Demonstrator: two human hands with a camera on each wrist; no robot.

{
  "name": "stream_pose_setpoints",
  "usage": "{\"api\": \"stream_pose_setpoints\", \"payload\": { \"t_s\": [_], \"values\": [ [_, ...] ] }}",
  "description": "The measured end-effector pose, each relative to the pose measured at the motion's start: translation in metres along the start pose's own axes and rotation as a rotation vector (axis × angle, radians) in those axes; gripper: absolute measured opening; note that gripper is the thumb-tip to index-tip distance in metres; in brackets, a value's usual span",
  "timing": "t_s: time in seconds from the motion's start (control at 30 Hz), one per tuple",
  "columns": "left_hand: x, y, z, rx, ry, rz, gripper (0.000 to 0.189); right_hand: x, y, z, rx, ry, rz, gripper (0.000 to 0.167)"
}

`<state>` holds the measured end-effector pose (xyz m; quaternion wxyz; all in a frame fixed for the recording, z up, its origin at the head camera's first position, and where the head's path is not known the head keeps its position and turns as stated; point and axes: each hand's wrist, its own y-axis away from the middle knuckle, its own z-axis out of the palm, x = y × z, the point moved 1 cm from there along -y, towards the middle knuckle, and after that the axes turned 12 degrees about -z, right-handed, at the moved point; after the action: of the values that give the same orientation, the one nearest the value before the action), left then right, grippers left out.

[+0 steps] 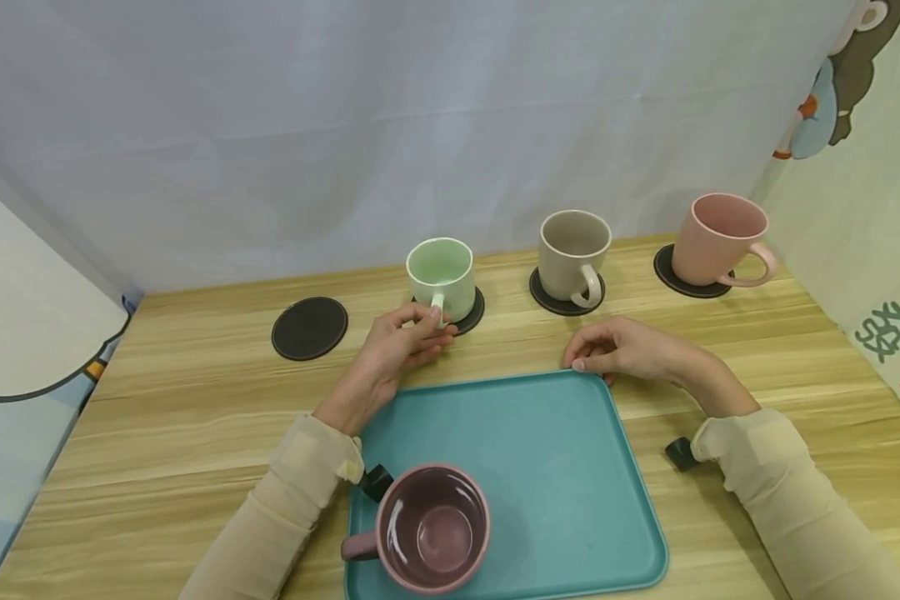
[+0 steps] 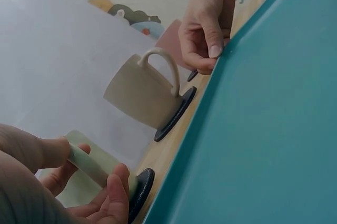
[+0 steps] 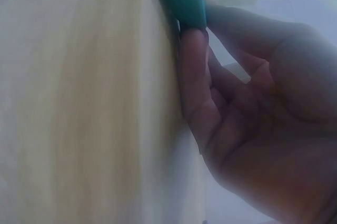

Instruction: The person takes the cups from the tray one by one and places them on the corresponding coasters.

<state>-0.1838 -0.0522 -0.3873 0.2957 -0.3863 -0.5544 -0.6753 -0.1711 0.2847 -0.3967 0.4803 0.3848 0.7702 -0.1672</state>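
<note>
A light green mug (image 1: 441, 275) stands on a dark round coaster (image 1: 474, 312) at the back of the table. My left hand (image 1: 405, 342) pinches its handle (image 2: 87, 165) between thumb and fingers. At the far right corner of a teal tray (image 1: 525, 467), my right hand (image 1: 630, 350) grips the rim, thumb on top and fingertips against the edge. In the right wrist view the curled fingers (image 3: 196, 71) meet the tray's corner. On the tray's near left part sits a mauve mug (image 1: 435, 529), its handle pointing left.
A grey-beige mug (image 1: 570, 250) and a pink mug (image 1: 720, 237) stand on coasters to the right. Left of the green mug lies a bare black coaster (image 1: 310, 328). A white cloth (image 1: 345, 125) hangs behind the wooden table (image 1: 180, 433).
</note>
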Motion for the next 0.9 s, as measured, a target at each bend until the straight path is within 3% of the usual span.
{"api": "stream_pose_setpoints", "payload": {
  "t_s": [0.3,0.53,0.77,0.9],
  "values": [
    [-0.002,-0.002,-0.001,-0.029,-0.045,0.015,0.044,-0.001,0.0,0.0,0.0,0.013,0.002,0.012],
    [-0.001,-0.002,-0.003,-0.052,-0.109,0.018,0.043,-0.001,0.0,0.0,0.002,0.002,-0.003,0.013],
    [0.009,0.002,-0.015,-0.113,-0.3,0.003,0.038,0.0,0.0,0.001,0.006,0.018,0.008,0.012],
    [0.018,0.01,-0.028,-0.128,-0.446,0.03,0.036,-0.001,0.0,0.002,0.007,0.019,0.009,0.012]
  ]
}}
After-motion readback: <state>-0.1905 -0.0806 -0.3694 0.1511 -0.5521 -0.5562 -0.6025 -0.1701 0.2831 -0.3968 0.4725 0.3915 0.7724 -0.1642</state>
